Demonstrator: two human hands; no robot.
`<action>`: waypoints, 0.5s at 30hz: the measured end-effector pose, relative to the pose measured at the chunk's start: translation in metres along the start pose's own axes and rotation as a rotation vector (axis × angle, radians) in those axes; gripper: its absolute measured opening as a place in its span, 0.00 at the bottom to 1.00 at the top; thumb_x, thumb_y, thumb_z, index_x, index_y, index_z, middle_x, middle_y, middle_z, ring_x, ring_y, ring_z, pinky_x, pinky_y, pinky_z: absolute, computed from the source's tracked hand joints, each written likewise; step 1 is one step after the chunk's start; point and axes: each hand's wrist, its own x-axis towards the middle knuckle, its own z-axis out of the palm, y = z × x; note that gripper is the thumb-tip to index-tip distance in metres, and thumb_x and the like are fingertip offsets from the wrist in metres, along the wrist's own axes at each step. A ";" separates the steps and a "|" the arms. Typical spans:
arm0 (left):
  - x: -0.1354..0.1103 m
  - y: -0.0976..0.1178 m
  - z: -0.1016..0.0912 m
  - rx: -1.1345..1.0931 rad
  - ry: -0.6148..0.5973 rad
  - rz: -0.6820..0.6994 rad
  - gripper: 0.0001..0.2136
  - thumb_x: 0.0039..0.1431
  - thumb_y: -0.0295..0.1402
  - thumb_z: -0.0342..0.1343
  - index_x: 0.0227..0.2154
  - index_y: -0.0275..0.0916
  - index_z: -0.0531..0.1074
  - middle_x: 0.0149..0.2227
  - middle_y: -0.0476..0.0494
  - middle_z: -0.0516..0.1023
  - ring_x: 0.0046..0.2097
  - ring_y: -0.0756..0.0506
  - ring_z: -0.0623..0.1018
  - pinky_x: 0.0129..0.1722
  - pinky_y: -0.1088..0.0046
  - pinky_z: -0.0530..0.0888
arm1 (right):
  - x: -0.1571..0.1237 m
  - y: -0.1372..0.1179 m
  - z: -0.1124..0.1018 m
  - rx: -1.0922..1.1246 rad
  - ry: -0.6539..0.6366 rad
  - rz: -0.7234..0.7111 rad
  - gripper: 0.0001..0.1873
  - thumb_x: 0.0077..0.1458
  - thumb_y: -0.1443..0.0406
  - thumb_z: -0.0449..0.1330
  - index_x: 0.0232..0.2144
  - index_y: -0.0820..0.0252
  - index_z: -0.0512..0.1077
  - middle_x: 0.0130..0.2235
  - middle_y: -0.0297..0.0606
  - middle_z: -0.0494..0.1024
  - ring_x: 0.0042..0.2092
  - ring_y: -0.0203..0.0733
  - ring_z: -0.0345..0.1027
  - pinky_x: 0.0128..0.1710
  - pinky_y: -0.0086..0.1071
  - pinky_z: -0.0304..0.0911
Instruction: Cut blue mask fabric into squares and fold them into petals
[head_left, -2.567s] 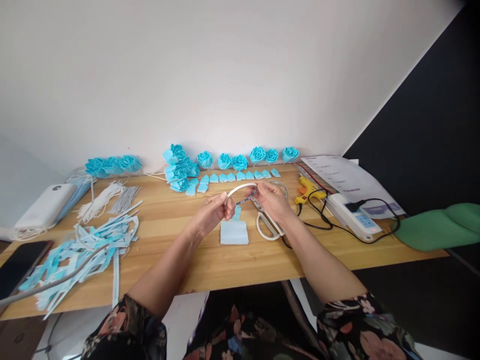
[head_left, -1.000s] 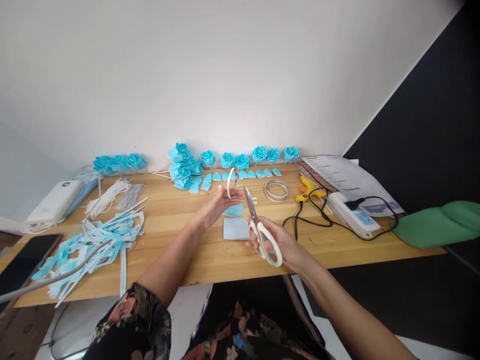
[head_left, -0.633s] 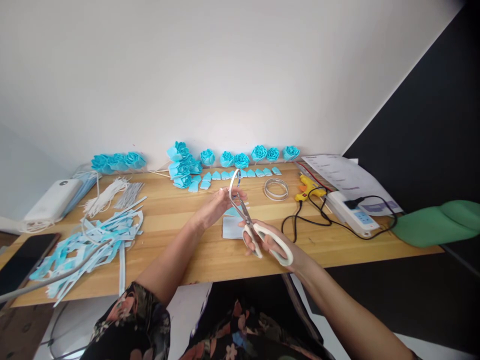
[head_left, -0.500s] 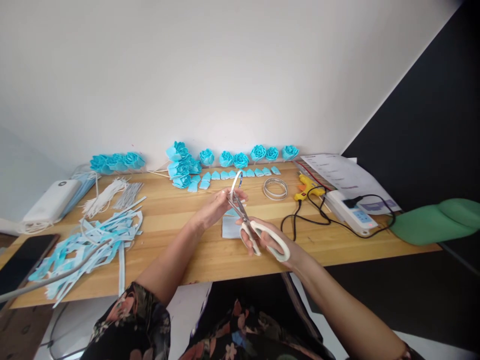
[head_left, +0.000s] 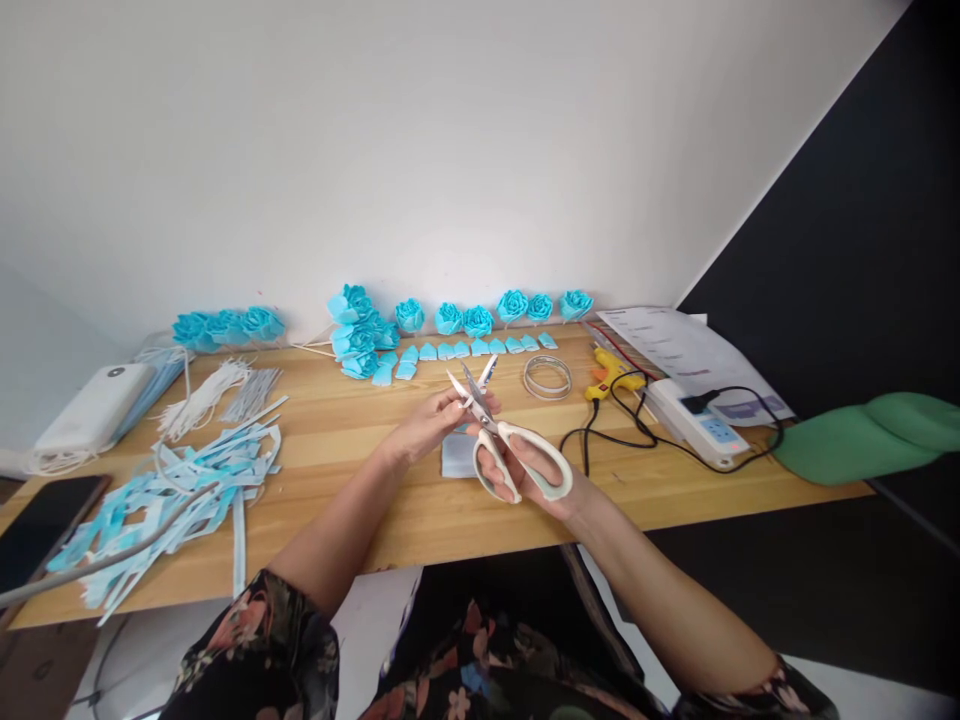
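My right hand grips a pair of white-handled scissors, fingers through the loops and blades spread apart. At the blades, my left hand pinches a narrow white strip with blue marks on it. Part of the strip is hidden by the blades and fingers. Below the hands, a pale blue folded piece lies on the table, partly covered by the scissors. Beyond them runs a row of small blue cut petals, with blue fabric roses behind.
On the left lie a heap of blue and white strips, white cords, a power bank and a phone. To the right are a tape roll, a yellow glue gun with black cable, and a power strip.
The scissor blades and handles have spread wider. The strip stood as a curved loop above my left hand; now a shorter straight end shows behind the blades.
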 end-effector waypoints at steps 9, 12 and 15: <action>0.002 0.001 -0.002 0.158 0.074 -0.019 0.15 0.52 0.45 0.62 0.31 0.35 0.80 0.41 0.38 0.80 0.46 0.40 0.77 0.50 0.64 0.69 | -0.004 -0.008 0.000 -0.065 0.073 -0.078 0.27 0.54 0.48 0.60 0.49 0.60 0.70 0.28 0.32 0.65 0.21 0.29 0.52 0.16 0.23 0.48; 0.004 -0.002 -0.005 0.147 0.183 0.009 0.15 0.53 0.44 0.62 0.31 0.35 0.80 0.40 0.38 0.80 0.45 0.40 0.77 0.50 0.63 0.70 | -0.010 -0.023 -0.004 -0.372 0.189 -0.118 0.27 0.52 0.50 0.61 0.49 0.59 0.70 0.28 0.33 0.67 0.22 0.31 0.55 0.17 0.25 0.52; 0.008 -0.002 -0.008 0.112 0.305 0.064 0.15 0.54 0.44 0.61 0.32 0.34 0.79 0.40 0.38 0.79 0.44 0.41 0.77 0.46 0.65 0.71 | -0.018 -0.038 -0.017 -0.928 0.412 -0.183 0.25 0.50 0.57 0.64 0.50 0.58 0.70 0.35 0.37 0.74 0.31 0.37 0.66 0.30 0.29 0.63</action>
